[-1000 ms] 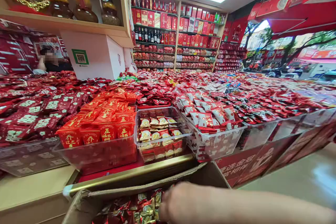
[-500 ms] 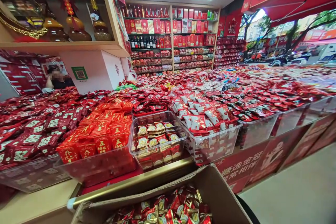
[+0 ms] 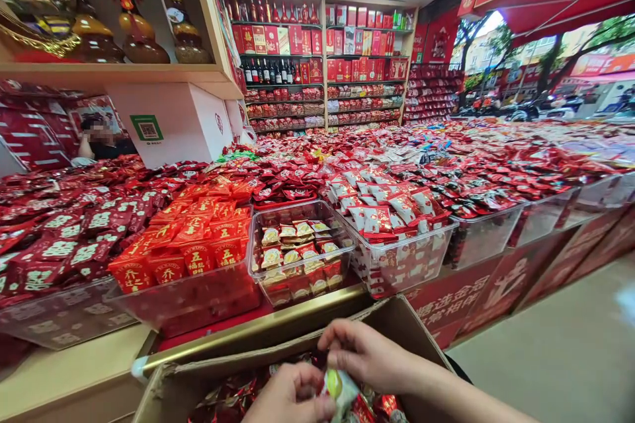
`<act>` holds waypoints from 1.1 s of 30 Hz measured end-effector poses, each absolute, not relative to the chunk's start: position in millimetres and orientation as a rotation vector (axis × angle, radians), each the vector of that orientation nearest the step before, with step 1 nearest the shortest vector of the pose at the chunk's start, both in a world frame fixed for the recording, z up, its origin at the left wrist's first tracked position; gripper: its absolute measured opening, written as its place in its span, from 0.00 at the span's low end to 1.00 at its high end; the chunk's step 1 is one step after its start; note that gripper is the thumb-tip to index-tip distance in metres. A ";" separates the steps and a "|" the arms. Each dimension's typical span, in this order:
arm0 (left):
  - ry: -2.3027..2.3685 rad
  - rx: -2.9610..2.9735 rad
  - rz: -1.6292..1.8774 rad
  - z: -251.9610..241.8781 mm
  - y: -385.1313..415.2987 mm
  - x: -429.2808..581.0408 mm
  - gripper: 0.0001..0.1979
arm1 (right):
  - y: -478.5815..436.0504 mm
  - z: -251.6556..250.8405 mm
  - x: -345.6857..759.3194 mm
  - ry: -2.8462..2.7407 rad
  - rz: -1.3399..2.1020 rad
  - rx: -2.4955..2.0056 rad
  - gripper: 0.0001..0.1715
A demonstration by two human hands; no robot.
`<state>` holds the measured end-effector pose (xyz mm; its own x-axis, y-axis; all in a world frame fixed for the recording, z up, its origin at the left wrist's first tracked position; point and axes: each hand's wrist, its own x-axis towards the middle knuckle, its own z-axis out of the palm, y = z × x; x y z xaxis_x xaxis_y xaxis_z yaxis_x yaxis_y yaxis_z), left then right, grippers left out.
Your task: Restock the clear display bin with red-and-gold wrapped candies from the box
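Observation:
A brown cardboard box (image 3: 233, 351) full of wrapped candies (image 3: 233, 393), mostly red and gold, stands at the bottom of the head view. Over its contents, my left hand (image 3: 288, 395) is closed, thumb and fingers at the left edge of a pale wrapped candy (image 3: 341, 391) with a yellow-green print. My right hand (image 3: 370, 353) reaches in from the right, its fingers curled just above that candy; what they hold, if anything, is hidden. Beyond the box is a clear plastic bin (image 3: 302, 274) with rows of red-and-cream wrapped candies (image 3: 297, 251).
Bins of orange-red packets (image 3: 198, 244) and white-and-red packets (image 3: 391, 208) flank the middle bin. A gold counter edge (image 3: 258, 327) runs behind the box. A shelf cabinet (image 3: 218, 73) juts in at upper left. A person (image 3: 106, 145) is at the far left.
Both my hands have come into view over the box, and a pale candy shows between them. The camera view has shifted slightly.

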<state>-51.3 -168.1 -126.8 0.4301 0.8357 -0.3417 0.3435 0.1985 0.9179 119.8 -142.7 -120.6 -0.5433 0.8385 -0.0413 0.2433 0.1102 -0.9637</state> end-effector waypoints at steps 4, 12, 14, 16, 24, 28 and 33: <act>1.182 1.311 0.750 -112.7 -170.6 -41.4 0.14 | -146.3 -113.4 109.5 -1.713 1.319 -1.092 0.15; 1.158 1.158 0.854 -102.0 -174.7 -37.1 0.11 | -149.9 -117.7 98.4 -1.509 1.177 -1.109 0.18; 1.119 1.056 0.872 -101.8 -177.4 -34.2 0.12 | -148.7 -117.7 99.5 -1.462 1.149 -1.100 0.18; 1.079 0.928 0.876 -102.1 -180.2 -31.2 0.15 | -147.5 -117.9 99.9 -1.400 1.137 -1.108 0.19; 1.040 0.719 0.977 -102.2 -175.9 -33.9 0.17 | -148.9 -117.5 102.3 -1.387 1.228 -1.010 0.15; 0.979 0.556 0.952 -85.8 -175.8 -39.0 0.16 | -153.5 -107.0 110.8 -1.660 0.844 -0.794 0.05; 0.971 0.800 1.158 -74.4 -174.6 -46.0 0.20 | -166.1 -100.9 112.0 -1.706 0.814 -0.696 0.12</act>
<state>-46.0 -174.6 -74.4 0.1102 0.9733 -0.2015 -0.3679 0.2283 0.9014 112.0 -166.1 -100.9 -0.2583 0.7836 0.5651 0.0533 0.5956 -0.8015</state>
